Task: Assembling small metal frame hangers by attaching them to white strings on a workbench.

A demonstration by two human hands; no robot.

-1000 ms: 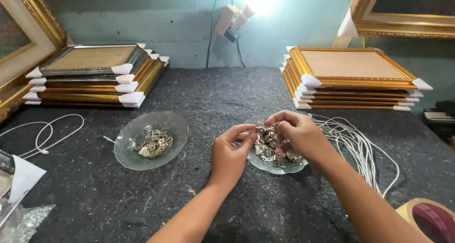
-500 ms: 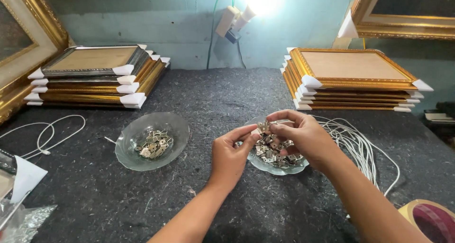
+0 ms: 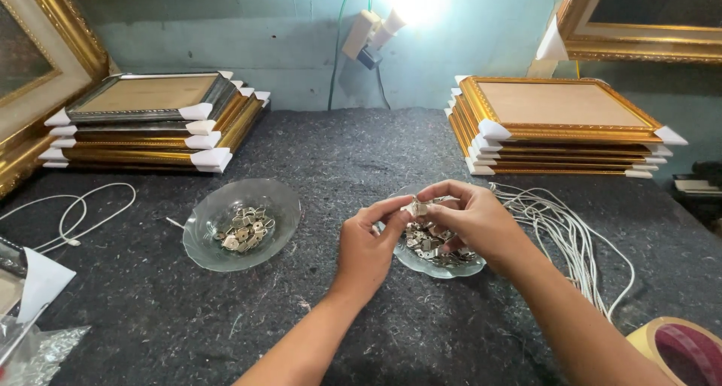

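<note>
Left bowl (image 3: pixel 242 224): we see metal clips (image 3: pixel 244 230) inside.
Right bowl (image 3: pixel 440 259): more clips; our left hand (image 3: pixel 368 243) and right hand (image 3: pixel 470 220) pinch 1 small metal piece (image 3: pixel 418 205) above it.
Frames: 2 gold stacks (image 3: pixel 560 126), white corner guards.

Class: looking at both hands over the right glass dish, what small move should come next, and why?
Probably carry the small metal piece, pinched between the left hand and right hand, over to the left dish. That dish holds a smaller, looser lot of such pieces, while the right dish beneath the hands is heaped, which suggests sorting.
</note>
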